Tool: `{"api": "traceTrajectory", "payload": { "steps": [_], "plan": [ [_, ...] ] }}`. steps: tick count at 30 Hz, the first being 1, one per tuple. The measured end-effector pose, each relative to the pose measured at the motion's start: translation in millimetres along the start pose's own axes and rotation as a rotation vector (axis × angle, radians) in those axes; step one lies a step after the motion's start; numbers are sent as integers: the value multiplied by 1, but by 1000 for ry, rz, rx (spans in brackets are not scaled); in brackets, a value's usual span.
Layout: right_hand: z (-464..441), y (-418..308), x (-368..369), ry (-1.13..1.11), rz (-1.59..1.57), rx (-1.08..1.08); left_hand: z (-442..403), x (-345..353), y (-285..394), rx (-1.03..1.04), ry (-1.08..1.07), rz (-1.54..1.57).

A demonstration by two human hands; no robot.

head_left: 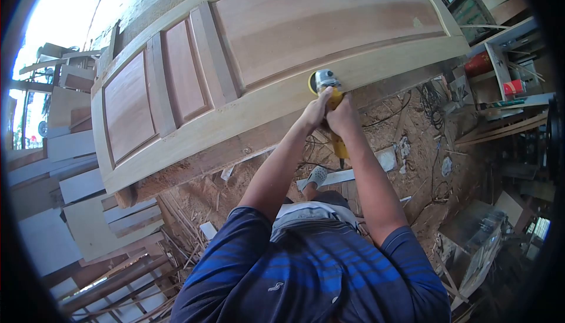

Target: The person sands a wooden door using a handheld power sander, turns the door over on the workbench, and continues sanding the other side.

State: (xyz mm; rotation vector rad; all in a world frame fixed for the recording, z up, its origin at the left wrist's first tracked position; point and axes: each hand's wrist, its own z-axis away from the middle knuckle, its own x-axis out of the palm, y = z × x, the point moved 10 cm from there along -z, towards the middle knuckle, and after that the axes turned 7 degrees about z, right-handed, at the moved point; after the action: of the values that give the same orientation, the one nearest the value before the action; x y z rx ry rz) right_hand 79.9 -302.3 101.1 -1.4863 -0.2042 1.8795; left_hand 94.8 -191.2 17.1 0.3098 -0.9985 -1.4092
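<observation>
A yellow angle grinder (pixel 337 97) with a silver head is held in both my hands over the near edge of a panelled wooden door (pixel 282 95). Its round disc is at the door's lower rail; whether it touches the wood I cannot tell. My left hand (pixel 315 111) is closed around the grinder just behind the head, on the left side. My right hand (pixel 343 114) grips the body from the right, close against the left. The grinder's rear end shows below my hands, pointing toward me.
The door lies flat on a wooden workbench (pixel 194 176). Wood shavings and scraps cover the floor (pixel 376 123), with a coiled black cable (pixel 432 106) at right. Stacked boards (pixel 76 170) stand on the left. Shelves with a red cylinder (pixel 478 64) are at right.
</observation>
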Motion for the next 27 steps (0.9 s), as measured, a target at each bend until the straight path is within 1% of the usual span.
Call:
{"api": "traceTrajectory", "payload": {
  "steps": [3,4,7,10,11,13,15,17,18,19,20,21,23,24,27],
  "plan": [
    [-14,13,-21,57,-72,-19,-21,22,3,-4,6,-62],
    [-14,18,-27,15,-63,46,-24,28,6,-16,-3,-95],
    [-12,29,-26,-28,-89,132,-19,35,4,-18,-4,-119],
    [-4,25,-6,29,-105,24,-8,19,-2,6,-9,-117],
    [2,24,5,19,-97,19,1,9,-5,21,-4,-99],
    [22,11,25,-1,-80,16,20,-18,-14,52,4,-60],
    [46,-17,46,-98,-25,-18,39,-51,-25,79,2,-21],
    [79,-49,65,-181,-11,-23,99,-76,-14,2,84,71],
    [94,-72,72,-219,11,-71,112,-99,-17,64,111,98],
    [96,-77,107,-198,57,-114,122,-124,-15,136,141,127],
    [109,-93,127,-299,73,-152,140,-145,-14,138,152,121],
    [122,-110,139,-313,74,-173,159,-165,-15,138,168,119],
    [147,-144,165,-352,81,-221,188,-201,-12,267,180,220],
    [157,-157,178,-375,82,-240,203,-218,-16,228,218,264],
    [183,-194,208,-431,94,-313,230,-267,-24,291,225,366]
  ]
}}
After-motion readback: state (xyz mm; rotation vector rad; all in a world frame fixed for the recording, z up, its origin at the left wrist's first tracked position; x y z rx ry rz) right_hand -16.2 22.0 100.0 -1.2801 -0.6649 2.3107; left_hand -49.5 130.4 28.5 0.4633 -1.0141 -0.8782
